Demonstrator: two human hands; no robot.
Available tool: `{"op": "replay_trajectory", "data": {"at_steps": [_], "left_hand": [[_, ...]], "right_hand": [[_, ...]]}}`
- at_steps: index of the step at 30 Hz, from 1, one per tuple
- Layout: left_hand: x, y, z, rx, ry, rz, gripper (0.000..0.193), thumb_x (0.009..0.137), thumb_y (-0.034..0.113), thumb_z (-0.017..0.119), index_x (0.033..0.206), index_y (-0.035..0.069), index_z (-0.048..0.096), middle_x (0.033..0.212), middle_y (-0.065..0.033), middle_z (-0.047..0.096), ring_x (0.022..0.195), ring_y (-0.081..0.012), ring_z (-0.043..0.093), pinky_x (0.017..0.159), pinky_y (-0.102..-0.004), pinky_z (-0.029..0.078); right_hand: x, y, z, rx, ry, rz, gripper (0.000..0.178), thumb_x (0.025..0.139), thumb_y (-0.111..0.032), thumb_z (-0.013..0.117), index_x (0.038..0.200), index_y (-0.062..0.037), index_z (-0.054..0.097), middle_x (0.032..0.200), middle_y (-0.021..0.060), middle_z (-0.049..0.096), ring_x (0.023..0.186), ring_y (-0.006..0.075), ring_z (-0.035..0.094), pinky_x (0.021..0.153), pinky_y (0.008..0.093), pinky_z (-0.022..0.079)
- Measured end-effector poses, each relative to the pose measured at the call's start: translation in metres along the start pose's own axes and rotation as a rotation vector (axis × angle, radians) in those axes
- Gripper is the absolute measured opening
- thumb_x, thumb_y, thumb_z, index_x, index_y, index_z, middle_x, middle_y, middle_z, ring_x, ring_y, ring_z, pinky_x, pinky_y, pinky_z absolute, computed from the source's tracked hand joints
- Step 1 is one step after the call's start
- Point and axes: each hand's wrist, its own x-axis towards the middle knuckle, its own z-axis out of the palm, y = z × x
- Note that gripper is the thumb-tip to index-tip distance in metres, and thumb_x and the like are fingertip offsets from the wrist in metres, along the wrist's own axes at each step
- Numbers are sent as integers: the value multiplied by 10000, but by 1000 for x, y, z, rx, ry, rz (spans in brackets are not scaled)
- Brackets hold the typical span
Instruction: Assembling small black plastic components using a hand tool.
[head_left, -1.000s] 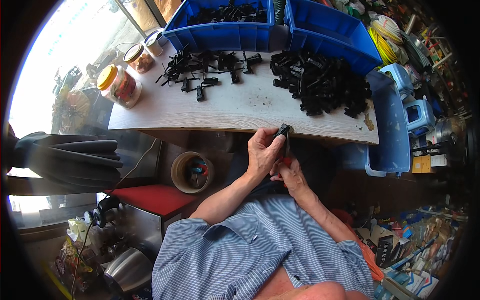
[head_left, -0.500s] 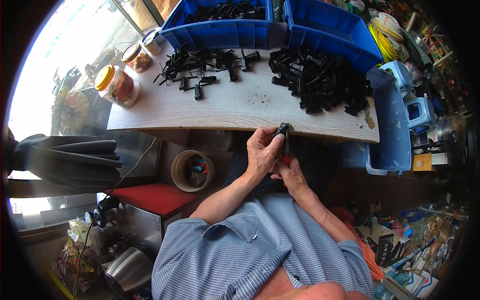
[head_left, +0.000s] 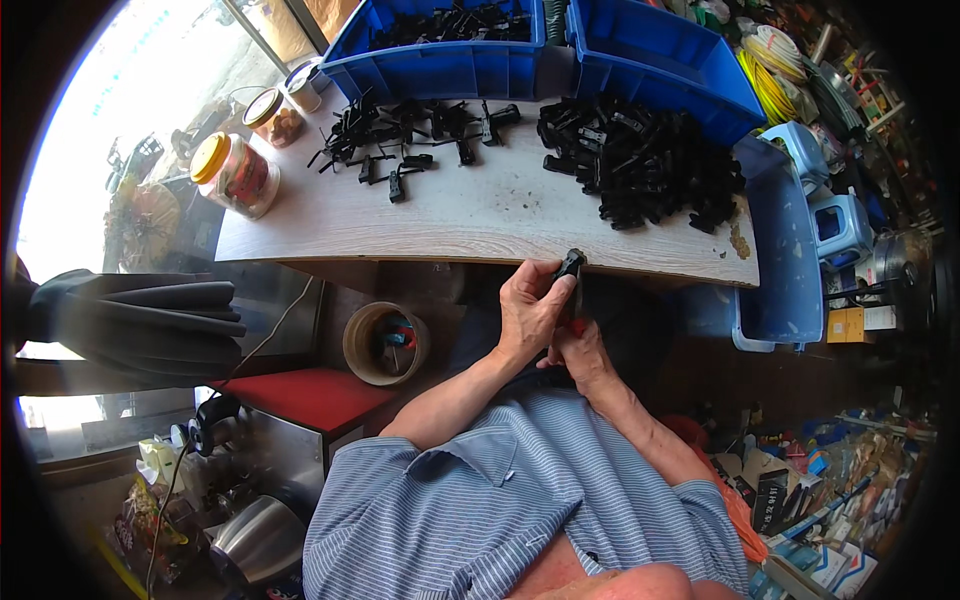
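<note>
At the table's front edge, my left hand (head_left: 528,312) pinches a small black plastic part (head_left: 571,263) between thumb and fingers. Just below and to the right, my right hand (head_left: 584,354) is closed around a red-handled tool (head_left: 577,327). The tool's metal end reaches up toward the black part; most of it is hidden by my fingers, so its kind is unclear. On the table (head_left: 480,220), a large heap of black parts (head_left: 640,160) lies at the right. A looser group of similar parts with thin projecting pieces (head_left: 400,135) is spread at the left.
Two blue bins (head_left: 440,68) stand along the back, the left one holding black parts. A yellow-lidded jar (head_left: 235,175) and smaller containers sit at the table's left. Below is a round bucket (head_left: 352,345); a light-blue tub (head_left: 780,260) stands right of the table.
The black part has tilted more upright and shifted slightly right and down in my left hand. Less of the tool's red handle shows at my right hand.
</note>
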Motion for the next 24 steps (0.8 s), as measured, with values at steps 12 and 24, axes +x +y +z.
{"op": "replay_trajectory", "data": {"at_steps": [12,24], "left_hand": [[21,39,20,340,-105,116,167,897,42,694,1011,-46,610,792,-43,665,731,-47,580,636,-218,493],[136,93,53,722,-20,863,445,772,65,729,1202,54,615,1167,-161,630,1090,-364,577,951,-424,471]], "right_hand": [[1,5,-10,232,96,-29,173,850,-164,542,972,-42,545,673,26,535,591,132,585,538,300,550],[-1,3,-27,323,195,-49,151,856,-183,523,966,-80,510,639,24,502,560,140,560,539,355,588]]}}
